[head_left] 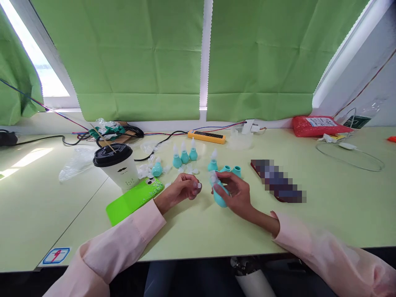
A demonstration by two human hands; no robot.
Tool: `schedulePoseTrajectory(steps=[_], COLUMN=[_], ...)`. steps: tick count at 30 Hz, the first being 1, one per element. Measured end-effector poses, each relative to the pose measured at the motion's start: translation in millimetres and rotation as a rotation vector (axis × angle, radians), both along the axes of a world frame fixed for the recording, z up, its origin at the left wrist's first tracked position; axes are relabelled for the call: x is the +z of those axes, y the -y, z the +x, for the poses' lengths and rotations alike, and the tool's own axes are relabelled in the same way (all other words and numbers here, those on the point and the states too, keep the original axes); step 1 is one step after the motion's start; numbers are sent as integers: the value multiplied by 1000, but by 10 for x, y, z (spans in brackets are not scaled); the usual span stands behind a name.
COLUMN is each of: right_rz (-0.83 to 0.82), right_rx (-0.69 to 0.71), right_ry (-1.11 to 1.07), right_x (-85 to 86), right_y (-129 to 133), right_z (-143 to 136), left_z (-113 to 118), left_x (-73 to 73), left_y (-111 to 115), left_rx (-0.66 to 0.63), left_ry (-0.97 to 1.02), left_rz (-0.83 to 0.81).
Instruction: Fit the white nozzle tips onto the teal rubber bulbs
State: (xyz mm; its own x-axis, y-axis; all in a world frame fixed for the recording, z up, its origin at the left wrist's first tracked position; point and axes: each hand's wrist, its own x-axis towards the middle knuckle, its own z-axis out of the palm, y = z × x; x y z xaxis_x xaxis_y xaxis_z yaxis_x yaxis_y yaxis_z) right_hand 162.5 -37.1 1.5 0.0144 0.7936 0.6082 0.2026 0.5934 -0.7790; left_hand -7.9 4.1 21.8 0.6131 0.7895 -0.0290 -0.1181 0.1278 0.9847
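Observation:
My right hand (236, 192) is wrapped round a teal nasal aspirator bulb (220, 199), which is tilted and has a translucent tip at its top. To its left, the fingers of my left hand (182, 187) are closed in a pinch on a small white plastic piece (199, 185). Just beyond the right hand stand a teal bulb with a tip (213, 166) and open-necked teal bulbs (236, 171), partly hidden. Three upright tipped bulbs (185, 156) stand farther back. Another bulb (157, 169) leans among loose clear plastic pieces (192, 170).
On the left, a paper cup (125, 175) with a black lid stands by a green phone case (133, 199). A dark pixelated object (276, 181) lies right. Behind are a yellow-orange device (206, 137), clear tub (240, 140), black cable (135, 131) and red package (315, 126).

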Motion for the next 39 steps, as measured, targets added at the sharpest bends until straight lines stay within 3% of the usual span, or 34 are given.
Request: schedulePoseTrajectory(steps=[2,6,9,11,13,16,19,22,27,31,34,39], right_rz=[-50,-48,-68,-97,-125,-89,5,27,2,-87,-123,-29], right_rx=[29,58,110,146,174,122,54,84,47,14,104,283], right_ry=[-75,-48,-5,36,95,214,325,395,556,683,753,717], right_x=[21,16,-14,-27,-32,-31,-25,-16,-21,-49,-59,6], right_y=[-21,-57,-59,-49,-32,3,36,43,17,18,27,35], right_z=[20,38,32,27,19,-2,-31,-52,-57,-56,-57,-40], left_z=[-71,-136,-129,-117,-101,-56,29,126,184,176,184,197], left_x=[11,-63,-129,-126,-84,-7,8,-47,-126,-131,-124,-76], left_y=[-68,-166,-202,-198,-163,-46,103,211,252,252,269,306], left_rx=[22,183,190,187,284,421,279,141,287,272,227,98], left_ry=[-209,-825,-993,-982,-932,-737,-587,-579,-611,-740,-761,-477], left_rz=[217,905,1075,1077,1070,914,777,731,747,858,854,577])
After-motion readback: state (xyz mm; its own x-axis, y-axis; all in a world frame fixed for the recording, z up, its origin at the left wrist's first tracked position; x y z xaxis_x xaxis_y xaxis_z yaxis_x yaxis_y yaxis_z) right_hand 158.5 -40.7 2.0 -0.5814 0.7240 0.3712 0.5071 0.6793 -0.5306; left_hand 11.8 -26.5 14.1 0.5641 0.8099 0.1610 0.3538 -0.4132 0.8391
